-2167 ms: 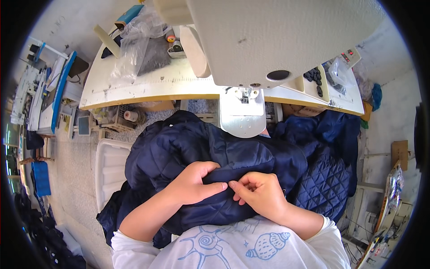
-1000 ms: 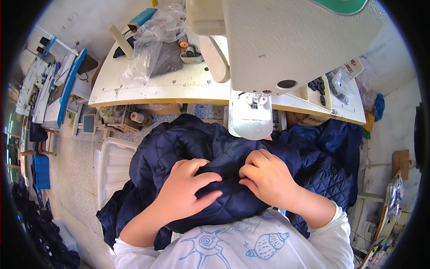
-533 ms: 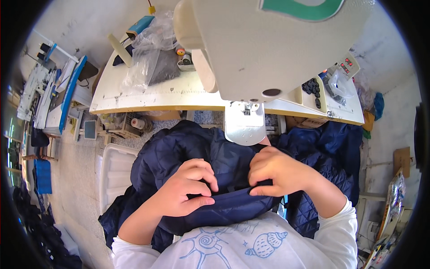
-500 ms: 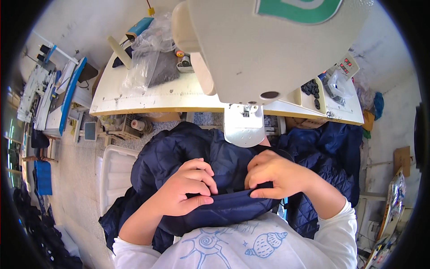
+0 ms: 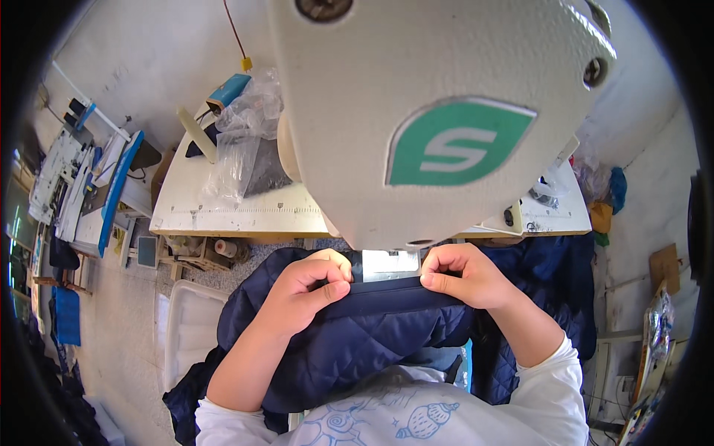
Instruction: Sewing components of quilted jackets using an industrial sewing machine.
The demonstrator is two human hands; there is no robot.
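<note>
A dark navy quilted garment point(image 5: 372, 334) spreads across my lap, its finished edge stretched sideways between my hands. My left hand point(image 5: 309, 290) pinches that edge between thumb and fingers. Some way to the right, my right hand point(image 5: 465, 276) pinches the same edge. The taut strip lies right at the front of the metal plate point(image 5: 390, 264) on the sewing machine's narrow arm. Above both hands looms the pale head of the sewing machine point(image 5: 342, 149), with a green badge. It hides the needle area.
Behind the garment stands a white worktable point(image 5: 245, 217) with clear plastic bags point(image 5: 232, 171) on it. A white plastic bin point(image 5: 190, 327) sits on the floor at left. Another machine with a blue-edged table point(image 5: 123, 193) is farther left. More navy quilted fabric point(image 5: 554, 297) hangs at right.
Both hands have moved forward, bringing the garment's edge up to the machine's plate. The edge is now pulled straighter between them. The machine head looms larger in view.
</note>
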